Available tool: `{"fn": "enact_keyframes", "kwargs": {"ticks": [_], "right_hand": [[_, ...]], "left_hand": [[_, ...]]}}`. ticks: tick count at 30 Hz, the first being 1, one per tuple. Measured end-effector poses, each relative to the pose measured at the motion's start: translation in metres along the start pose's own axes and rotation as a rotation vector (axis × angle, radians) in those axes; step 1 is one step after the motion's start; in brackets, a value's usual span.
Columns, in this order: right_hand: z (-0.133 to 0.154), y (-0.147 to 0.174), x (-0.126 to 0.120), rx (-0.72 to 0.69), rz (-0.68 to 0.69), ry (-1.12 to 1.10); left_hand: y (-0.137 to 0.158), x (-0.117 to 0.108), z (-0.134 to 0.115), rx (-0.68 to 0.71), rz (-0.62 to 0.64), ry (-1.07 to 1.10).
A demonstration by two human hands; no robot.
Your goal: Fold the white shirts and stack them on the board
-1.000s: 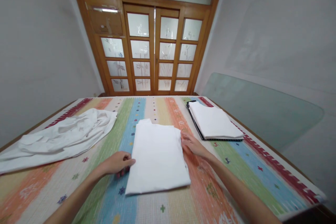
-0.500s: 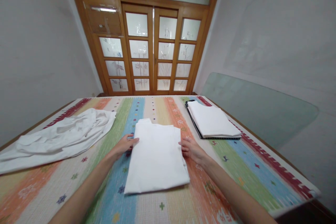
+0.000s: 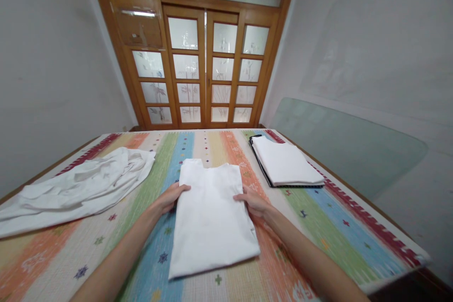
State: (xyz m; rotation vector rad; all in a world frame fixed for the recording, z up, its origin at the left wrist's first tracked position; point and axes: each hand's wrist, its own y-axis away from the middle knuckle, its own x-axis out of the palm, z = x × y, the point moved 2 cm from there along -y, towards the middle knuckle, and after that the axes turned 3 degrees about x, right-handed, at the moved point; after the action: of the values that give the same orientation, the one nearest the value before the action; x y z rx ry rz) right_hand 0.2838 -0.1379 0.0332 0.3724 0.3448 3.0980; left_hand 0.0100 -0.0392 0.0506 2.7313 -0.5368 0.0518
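Observation:
A folded white garment [image 3: 212,219], its kind not clear, lies in front of me on a striped, patterned cloth. My left hand [image 3: 172,197] grips its left edge, thumb on top and the other fingers hidden underneath. On the opposite edge, my right hand [image 3: 253,200] holds it the same way, thumb over the fabric and fingers below. Off to the left is a loose, crumpled white garment [image 3: 102,181]. A neat stack of folded white cloth [image 3: 288,163] sits to the right, with a dark folded piece [image 3: 262,170] under it.
The striped cloth [image 3: 141,245] covers a broad table or bed. A pale green glass-like panel [image 3: 354,144] leans along the right wall. Wooden doors with frosted panes [image 3: 187,66] stand beyond the far edge.
Both hands have closed from beside the folded garment onto its edges, thumbs now over the top. The garment's near edge has shifted slightly toward me.

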Motion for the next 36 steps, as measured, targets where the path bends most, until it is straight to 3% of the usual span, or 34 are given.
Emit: {"fn": "enact_keyframes", "kwargs": {"ticks": [6,9,12,16,20,29,33,36], "right_hand": [[-0.004,-0.005,-0.009,0.085,0.015,-0.173],[-0.008,-0.001,-0.005,0.179,0.039,-0.218],[-0.007,0.007,0.003,0.176,0.099,-0.204],[-0.005,0.013,0.006,0.124,0.110,-0.163],[-0.004,0.012,-0.008,0.068,0.043,-0.148],[0.024,0.018,-0.048,-0.013,0.009,-0.076],[0.055,0.027,-0.076,0.012,-0.004,-0.024],[0.090,0.034,-0.105,-0.015,-0.065,0.022]], "left_hand": [[0.004,-0.002,0.008,-0.048,-0.070,0.168],[0.001,0.000,0.015,-0.097,-0.109,0.241],[-0.003,0.003,0.018,-0.134,-0.129,0.274],[-0.004,0.009,0.016,-0.134,-0.075,0.285],[0.002,0.020,0.014,-0.051,0.026,0.259],[0.003,0.065,0.012,0.052,0.233,0.230],[-0.012,0.094,-0.007,0.138,0.287,0.150],[-0.034,0.129,-0.033,0.213,0.290,0.151]]}}
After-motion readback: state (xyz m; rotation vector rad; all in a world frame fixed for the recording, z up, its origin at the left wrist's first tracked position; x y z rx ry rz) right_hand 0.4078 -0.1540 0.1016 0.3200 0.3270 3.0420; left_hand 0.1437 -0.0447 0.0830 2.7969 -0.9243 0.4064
